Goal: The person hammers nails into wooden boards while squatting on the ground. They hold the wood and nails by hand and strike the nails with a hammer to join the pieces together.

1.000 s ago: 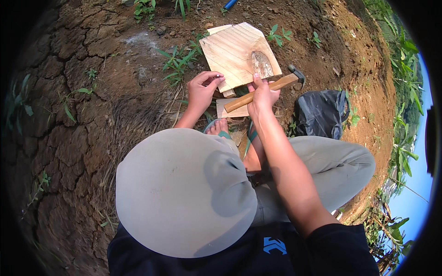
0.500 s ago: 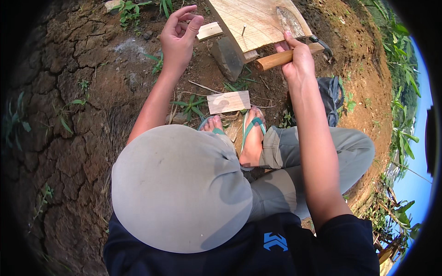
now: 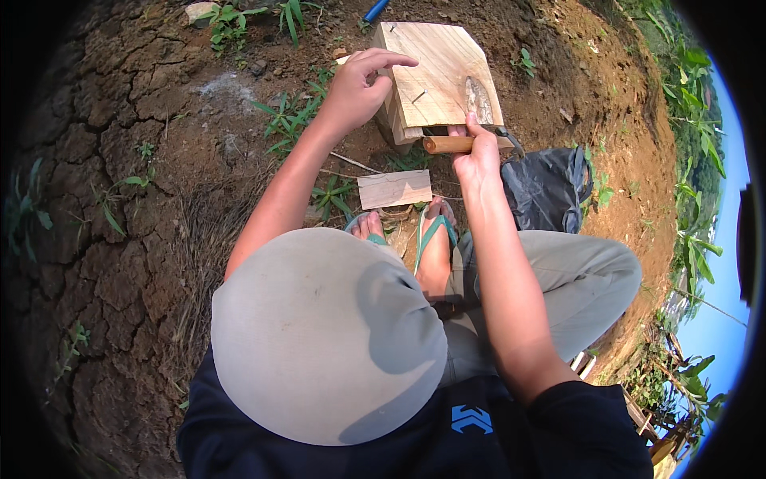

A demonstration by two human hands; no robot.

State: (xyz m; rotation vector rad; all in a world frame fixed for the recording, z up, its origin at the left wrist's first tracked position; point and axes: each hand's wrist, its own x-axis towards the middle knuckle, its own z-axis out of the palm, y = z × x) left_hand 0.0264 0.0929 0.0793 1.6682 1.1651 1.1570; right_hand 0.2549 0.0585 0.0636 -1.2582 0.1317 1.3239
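A thick pale wooden board (image 3: 447, 68) lies before me, with more wood under its left side. One nail (image 3: 420, 96) stands tilted near its left edge, and another nail (image 3: 392, 30) sticks up by the far left corner. My right hand (image 3: 478, 154) grips the wooden handle of a hammer (image 3: 448, 144), while its thumb and fingers also pinch the board's near edge. The dark hammer head is partly hidden beside that edge. My left hand (image 3: 361, 89) hovers at the board's left side, index finger stretched over it and the other fingers loosely bent. I see nothing in it.
A small flat wood piece (image 3: 395, 188) lies just ahead of my sandalled feet. To the right sits a black plastic bag (image 3: 546, 188). A blue object (image 3: 375, 10) is on the soil beyond the board. Small green plants (image 3: 291, 120) grow on the left.
The board has swung and moved lower-left, its far end now in view, with my right hand and hammer moving along. My left hand has come right and nearer, to the board's left edge.
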